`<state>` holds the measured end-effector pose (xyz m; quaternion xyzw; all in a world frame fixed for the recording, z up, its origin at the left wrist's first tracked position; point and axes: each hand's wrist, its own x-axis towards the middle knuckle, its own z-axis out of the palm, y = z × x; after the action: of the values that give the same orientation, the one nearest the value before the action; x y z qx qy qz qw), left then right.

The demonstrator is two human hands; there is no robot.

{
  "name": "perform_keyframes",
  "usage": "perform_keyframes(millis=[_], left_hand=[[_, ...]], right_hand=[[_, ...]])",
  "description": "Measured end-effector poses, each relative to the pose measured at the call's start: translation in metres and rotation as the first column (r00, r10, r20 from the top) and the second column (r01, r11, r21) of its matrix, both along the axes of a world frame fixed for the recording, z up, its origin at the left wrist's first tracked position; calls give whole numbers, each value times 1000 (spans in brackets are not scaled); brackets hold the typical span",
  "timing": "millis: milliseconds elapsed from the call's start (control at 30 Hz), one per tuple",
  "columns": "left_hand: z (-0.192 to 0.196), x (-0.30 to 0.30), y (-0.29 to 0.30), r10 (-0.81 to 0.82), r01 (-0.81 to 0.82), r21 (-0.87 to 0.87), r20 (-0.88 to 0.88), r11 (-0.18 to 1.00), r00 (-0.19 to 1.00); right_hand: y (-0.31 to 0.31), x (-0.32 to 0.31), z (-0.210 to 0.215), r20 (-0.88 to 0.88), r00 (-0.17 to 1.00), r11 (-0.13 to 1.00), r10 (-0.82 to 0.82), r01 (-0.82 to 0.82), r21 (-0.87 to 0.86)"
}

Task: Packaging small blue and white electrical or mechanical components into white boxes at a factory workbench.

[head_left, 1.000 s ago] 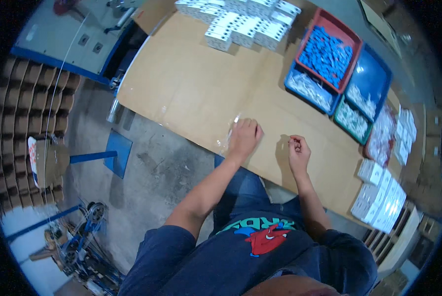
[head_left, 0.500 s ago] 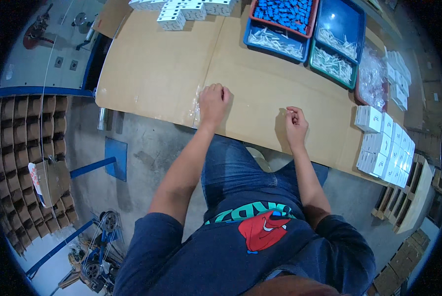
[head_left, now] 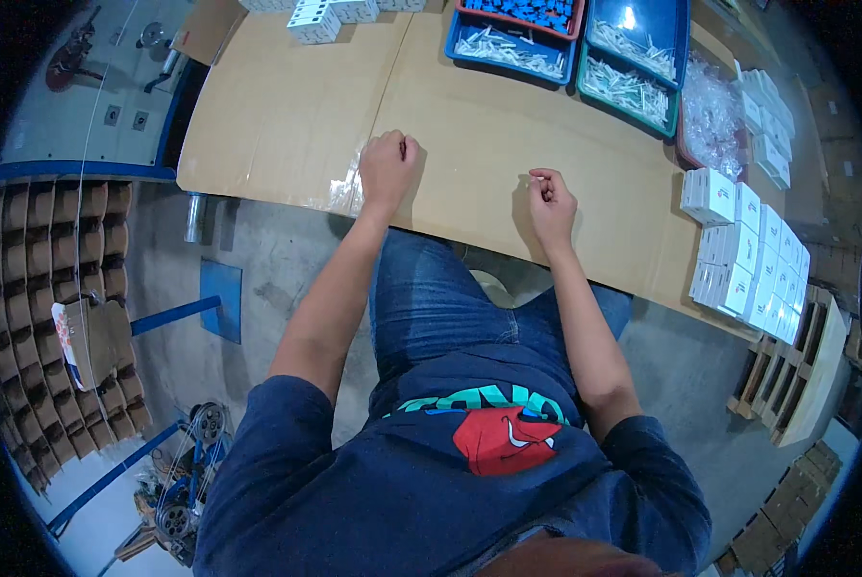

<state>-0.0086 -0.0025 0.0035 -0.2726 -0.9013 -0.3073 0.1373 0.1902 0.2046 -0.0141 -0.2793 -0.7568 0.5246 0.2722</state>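
My left hand (head_left: 388,173) rests as a loose fist on the cardboard-covered table (head_left: 469,125), close to its near edge. To its right, my right hand (head_left: 552,207) is also curled closed, its fingers folded toward the palm. I see no object in either hand. Beyond them, at the far side, a blue tray (head_left: 556,81) and a green tray (head_left: 663,129) hold thin white sticks. Small blue pieces (head_left: 537,10) fill a red tray partly cut off at the top.
Stacks of small white boxes (head_left: 748,260) stand at the table's right edge, beside a tray of clear plastic bags (head_left: 712,120). More white boxes (head_left: 313,24) sit at the far left. Left on the floor are cardboard dividers (head_left: 56,269) and a machine with pulleys (head_left: 186,471).
The whole view has shifted, so the table and trays appear a little higher and farther left. My hands stay curled closed at about the same places on the table.
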Motion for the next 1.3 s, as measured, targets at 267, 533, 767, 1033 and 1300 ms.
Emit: perform_keyframes(millis=[267,533,767,1033,1300], left_hand=[[-5,-1,7,-9,9,12,11,1000,1000],[3,1,4,-45,45,-1,43,999,998],[5,7,7,-38,41,-55,55,998,998],[8,10,9,-32,35,-51,73,998,997],[0,6,8,-4,11,-60,109,998,994]], right_hand=[[0,1,1,-23,997,997,-70,70,-15],[-3,-1,10,24,999,999,-31,31,-25],[-1,3,17,15,999,999,-47,47,-14],[20,5,10,-224,972,918,-71,-24,-395],[114,60,33,-160,847,817,-508,532,222]])
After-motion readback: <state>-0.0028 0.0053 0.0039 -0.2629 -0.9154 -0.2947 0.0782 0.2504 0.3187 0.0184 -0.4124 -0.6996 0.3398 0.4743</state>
